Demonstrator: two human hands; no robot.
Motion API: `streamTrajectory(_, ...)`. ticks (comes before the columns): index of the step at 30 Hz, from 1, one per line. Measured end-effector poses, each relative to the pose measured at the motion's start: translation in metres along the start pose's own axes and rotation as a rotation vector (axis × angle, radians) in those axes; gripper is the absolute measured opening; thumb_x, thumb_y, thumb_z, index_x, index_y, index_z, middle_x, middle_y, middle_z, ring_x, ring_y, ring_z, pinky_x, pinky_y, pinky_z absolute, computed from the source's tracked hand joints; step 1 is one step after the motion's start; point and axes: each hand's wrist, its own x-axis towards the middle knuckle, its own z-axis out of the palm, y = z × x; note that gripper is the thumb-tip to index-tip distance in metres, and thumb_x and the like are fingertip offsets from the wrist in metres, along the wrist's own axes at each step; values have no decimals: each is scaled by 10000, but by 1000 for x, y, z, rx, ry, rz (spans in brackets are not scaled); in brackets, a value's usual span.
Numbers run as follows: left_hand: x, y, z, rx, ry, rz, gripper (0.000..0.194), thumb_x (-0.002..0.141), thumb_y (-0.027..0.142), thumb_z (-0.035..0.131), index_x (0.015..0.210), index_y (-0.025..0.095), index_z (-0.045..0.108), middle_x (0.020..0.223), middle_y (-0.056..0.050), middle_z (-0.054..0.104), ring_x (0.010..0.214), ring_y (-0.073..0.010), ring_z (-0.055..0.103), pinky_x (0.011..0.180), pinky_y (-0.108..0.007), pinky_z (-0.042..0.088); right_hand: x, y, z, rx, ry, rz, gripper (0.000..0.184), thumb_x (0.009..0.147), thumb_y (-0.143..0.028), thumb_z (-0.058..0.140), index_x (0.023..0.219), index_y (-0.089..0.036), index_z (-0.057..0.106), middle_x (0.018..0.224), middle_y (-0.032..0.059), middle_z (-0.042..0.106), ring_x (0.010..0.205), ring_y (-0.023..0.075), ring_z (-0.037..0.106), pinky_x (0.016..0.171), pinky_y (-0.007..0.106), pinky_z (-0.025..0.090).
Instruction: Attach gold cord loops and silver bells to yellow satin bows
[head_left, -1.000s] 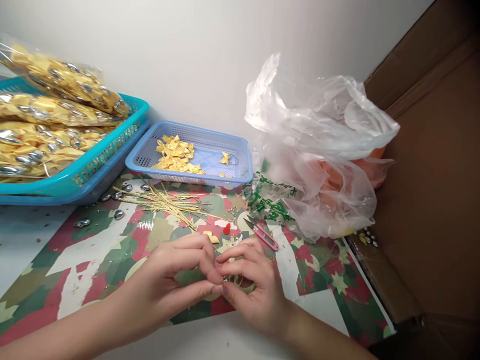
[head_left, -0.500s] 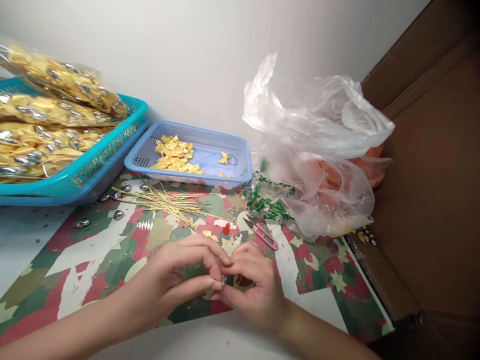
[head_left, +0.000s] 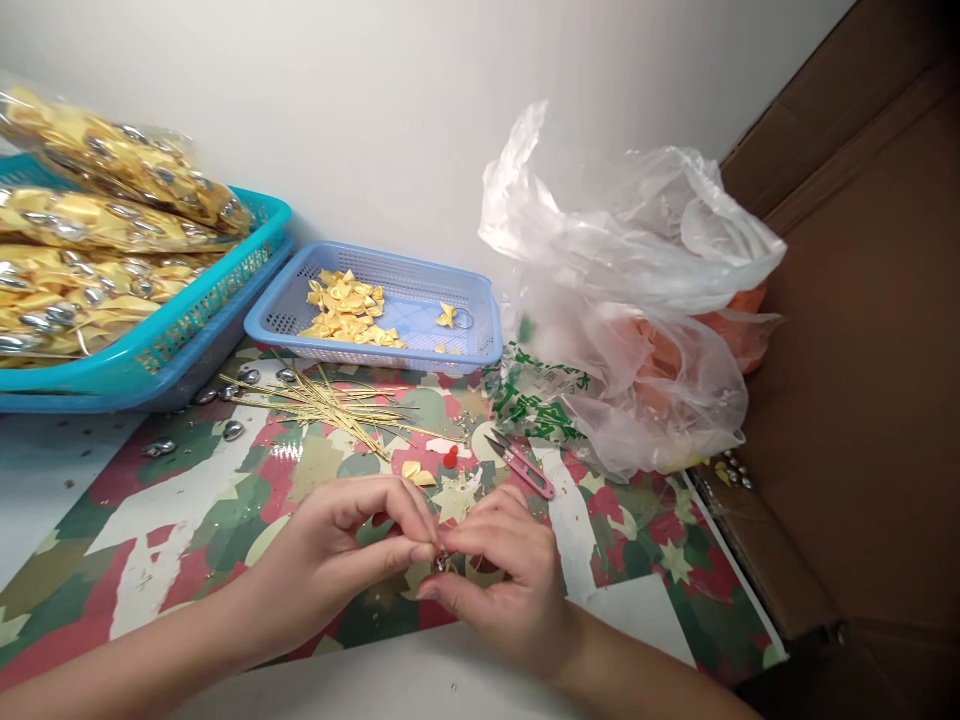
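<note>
Low in the middle of the view, a small shiny silver bead (head_left: 441, 561) sits between the fingertips of both hands. My right hand (head_left: 517, 570) grips it between thumb and index finger. Beside it, my left hand (head_left: 360, 530) is closed in a pinch at the bead's upper left edge; what lies between those fingertips is too small to make out. A yellow ribbon bow (head_left: 418, 473) lies on the table just beyond my left fingers. Further back is a loose pile of gold cords (head_left: 337, 405).
Bagged yellow bows with silver beads fill a teal basket (head_left: 210, 285) at left. A blue basket (head_left: 442, 285) holds more bows. Pink thread snips (head_left: 529, 472) and a red pin (head_left: 451, 457) lie ahead. Plastic bags (head_left: 637, 260) and cardboard (head_left: 862, 330) stand right. Silver beads (head_left: 233, 430) are scattered left.
The left fingers have drawn together into a tighter pinch and shifted slightly left. More of the silver bead now shows, and the yellow bow behind the hand is more exposed.
</note>
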Motion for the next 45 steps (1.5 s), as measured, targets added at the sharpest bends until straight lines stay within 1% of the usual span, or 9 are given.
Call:
streamTrajectory(5, 0, -8, 1, -137, -5, -102, 68, 774, 153, 717, 800, 216, 719, 705, 15, 715, 604, -109, 606, 553, -204, 521, 0, 0, 0, 33, -11, 30, 93, 865, -323, 718, 901, -239, 731, 727, 8, 767, 654, 162, 660, 651, 335, 480)
streamTrajectory(8, -1, -11, 2, -179, 13, -133, 255, 730, 129, 751, 965, 226, 731, 727, 12, 733, 583, -101, 569, 529, -204, 507, 1, 0, -1, 44, -8, 35, 88, 864, -307, 717, 909, -234, 733, 718, 12, 765, 657, 166, 662, 651, 335, 487)
streamTrajectory(13, -1, -11, 3, -179, 12, -157, 134, 771, 164, 736, 885, 219, 693, 683, 28, 722, 536, -83, 541, 504, -195, 482, 0, 0, 1, 49, -15, 27, 85, 845, -300, 737, 898, -233, 734, 729, 12, 773, 639, 161, 659, 643, 334, 484)
streamTrajectory(18, 2, -7, 2, -105, 105, -117, 113, 771, 188, 726, 781, 220, 619, 654, 45, 663, 560, -84, 534, 495, -176, 456, -1, 0, 1, 41, -45, 75, 139, 868, -357, 713, 904, -223, 725, 748, 22, 771, 668, 165, 670, 669, 342, 484)
streamTrajectory(24, 9, 4, -12, -93, 239, -102, 226, 697, 183, 777, 743, 222, 559, 676, 65, 613, 595, -77, 574, 513, -154, 472, 0, 0, 0, 10, -94, 141, 90, 816, -250, 749, 892, -221, 712, 774, 16, 768, 721, 187, 655, 713, 372, 479)
streamTrajectory(30, 1, 26, -34, -108, 413, 31, 300, 715, 145, 793, 852, 262, 553, 671, 99, 624, 654, -91, 633, 591, -169, 520, 3, 0, -3, -77, -127, 230, 348, 746, -213, 780, 1085, -232, 705, 1106, 72, 726, 1036, 258, 608, 895, 457, 488)
streamTrajectory(35, -9, 26, -12, 148, 240, 147, 231, 704, 165, 804, 811, 280, 636, 663, 72, 699, 598, -120, 644, 533, -199, 495, 8, -6, -9, 158, -155, 52, 304, 882, -384, 683, 1150, -242, 664, 1052, 73, 735, 962, 208, 655, 855, 380, 518)
streamTrajectory(41, -11, 23, 9, 183, 100, 110, 152, 753, 174, 744, 759, 263, 621, 607, 64, 697, 554, -127, 633, 519, -203, 499, 7, -9, -8, 267, -187, 42, 151, 975, -317, 565, 917, -257, 692, 763, -4, 741, 728, 147, 667, 764, 334, 519)
streamTrajectory(45, -9, 25, -2, 427, 134, 152, 260, 791, 227, 662, 1045, 264, 621, 924, -20, 728, 833, -201, 672, 702, -268, 538, 8, -8, -15, 372, -145, 115, 244, 984, -389, 528, 911, -263, 723, 769, 20, 751, 739, 165, 668, 724, 343, 535)
